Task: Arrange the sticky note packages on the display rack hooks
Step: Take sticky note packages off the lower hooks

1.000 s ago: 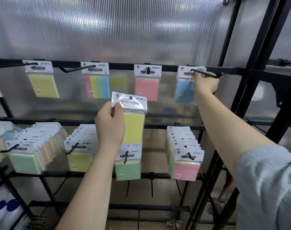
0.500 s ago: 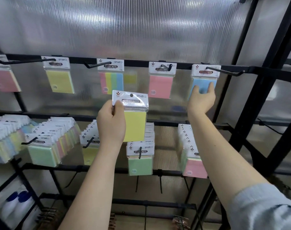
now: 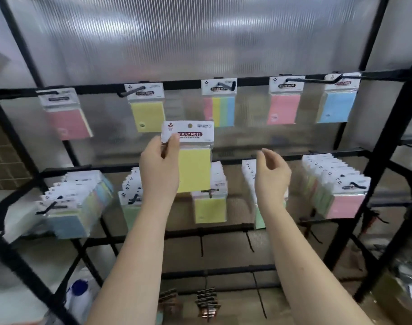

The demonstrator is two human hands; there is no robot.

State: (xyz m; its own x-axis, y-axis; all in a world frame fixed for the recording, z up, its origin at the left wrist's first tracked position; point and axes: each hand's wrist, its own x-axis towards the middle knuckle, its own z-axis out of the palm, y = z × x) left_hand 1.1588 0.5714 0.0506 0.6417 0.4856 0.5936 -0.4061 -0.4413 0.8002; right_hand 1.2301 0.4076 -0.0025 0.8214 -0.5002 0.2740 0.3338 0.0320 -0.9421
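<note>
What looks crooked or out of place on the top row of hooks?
The pink pack at the far left hangs tilted, its bottom swung to the right, while the others hang fairly straight. One yellow pack isn't hung yet; the left hand holds it in front of the rack.

Left hand [image 3: 161, 167] was raised, forearm angled up, thumb and fingers pinching a yellow sticky note package [image 3: 190, 156]. Right hand [image 3: 271, 175] hung beside it, fingers loosely curled, holding nothing.
</note>
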